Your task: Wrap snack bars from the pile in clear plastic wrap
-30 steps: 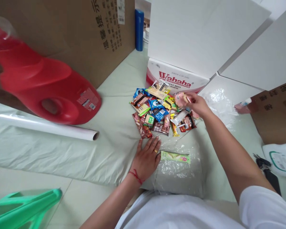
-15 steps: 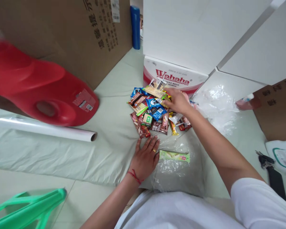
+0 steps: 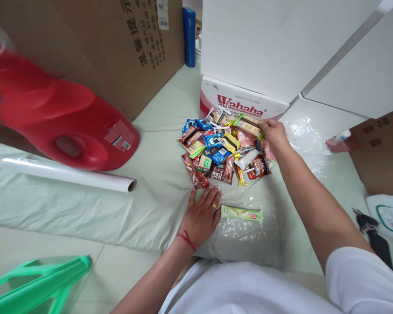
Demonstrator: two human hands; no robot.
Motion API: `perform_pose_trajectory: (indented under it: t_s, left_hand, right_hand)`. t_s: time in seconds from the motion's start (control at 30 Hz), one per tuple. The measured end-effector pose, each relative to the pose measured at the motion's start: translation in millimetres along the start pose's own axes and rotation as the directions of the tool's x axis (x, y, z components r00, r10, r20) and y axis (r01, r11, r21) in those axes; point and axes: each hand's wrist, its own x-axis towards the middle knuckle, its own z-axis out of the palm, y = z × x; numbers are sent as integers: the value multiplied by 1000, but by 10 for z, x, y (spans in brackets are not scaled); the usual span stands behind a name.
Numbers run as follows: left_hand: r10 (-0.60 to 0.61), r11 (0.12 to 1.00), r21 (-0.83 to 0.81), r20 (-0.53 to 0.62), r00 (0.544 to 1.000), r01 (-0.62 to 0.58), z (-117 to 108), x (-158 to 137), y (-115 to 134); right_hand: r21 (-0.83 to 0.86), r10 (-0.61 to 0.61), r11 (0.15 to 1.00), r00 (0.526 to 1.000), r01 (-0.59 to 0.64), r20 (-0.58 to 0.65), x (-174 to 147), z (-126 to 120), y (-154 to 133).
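Note:
My right hand (image 3: 274, 134) pinches the end of a wrapped biscuit (image 3: 248, 124) with green ends and a cream-and-brown middle, over the back right of a heap of wrapped snacks (image 3: 220, 153). Blue, yellow, brown and red packets lie jumbled in that heap. My left hand (image 3: 201, 213) rests flat on the sheet just in front of the heap, fingers spread, with a ring and a red string bracelet. Close to its thumb, a light green snack packet (image 3: 242, 213) lies by itself on clear plastic film (image 3: 249, 240).
A red jug (image 3: 75, 117) and a white roll (image 3: 68, 175) lie to the left. Behind the heap stands a Wahaba-style printed carton (image 3: 216, 98) under white boxes. Crumpled clear plastic (image 3: 306, 139) and black-handled cutters (image 3: 375, 240) are at right; a green stool (image 3: 46, 279) stands lower left.
My right hand has moved to the right across the heap and now lifts the green-ended biscuit at its end. The left hand stays in place on the sheet.

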Motion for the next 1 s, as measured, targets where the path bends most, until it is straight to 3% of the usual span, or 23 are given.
perform_pose_trajectory:
  t_s: [0.1, 0.23, 0.33, 0.4, 0.47, 0.53, 0.57, 0.6, 0.63, 0.7, 0.77, 0.87, 1.0]
  left_hand:
    - [2, 1000, -6, 6, 1000, -2, 1, 1, -4]
    - [8, 1000, 2, 13, 1000, -8, -3, 3, -10]
    - [13, 1000, 16, 4, 1000, -13, -4, 4, -8]
    - [19, 999, 27, -2, 1000, -19, -2, 4, -6]
    - [23, 999, 34, -5, 1000, -22, 1, 6, -5]
    - [24, 999, 37, -8, 1000, -24, 2, 8, -6]
    - [25, 999, 38, -9, 1000, -25, 3, 10, -6]
    - [25, 999, 39, -8, 1000, -25, 3, 12, -6]
    - [24, 999, 41, -5, 1000, -24, 4, 13, -5]
    - [23, 999, 44, 6, 1000, -24, 8, 14, -3]
    - [28, 998, 48, 19, 999, -29, 18, 14, -1]
    - [35, 998, 51, 29, 999, -36, 38, 12, -3]
    - [36, 998, 49, 28, 999, -37, 52, 12, -11]
  right_hand:
    - [133, 135, 983, 990, -127, -45, -118, -106, -25]
    - [231, 1, 973, 996, -21, 87, -259, -96, -171]
    - [147, -45, 989, 996, 34, 73, -367, -188, -234]
    - [21, -53, 999, 989, 50, 142, -502, -298, -245]
    - [-151, -51, 982, 929, 114, 368, -715, -379, -249]
    - [-353, 32, 907, 799, 229, 601, -991, -369, -260]
    - [-456, 106, 846, 750, 278, 653, -1140, -321, -269]
    - [-558, 180, 773, 738, 303, 650, -1286, -250, -280]
    - [-647, 237, 702, 758, 299, 608, -1421, -162, -292]
    - [-764, 285, 597, 825, 246, 489, -1636, 18, -314]
    - [-818, 303, 545, 867, 182, 395, -1759, 134, -322]
    - [-836, 363, 536, 862, 116, 352, -1809, 79, -297]
    - [-782, 383, 616, 832, 93, 401, -1810, -338, -267]
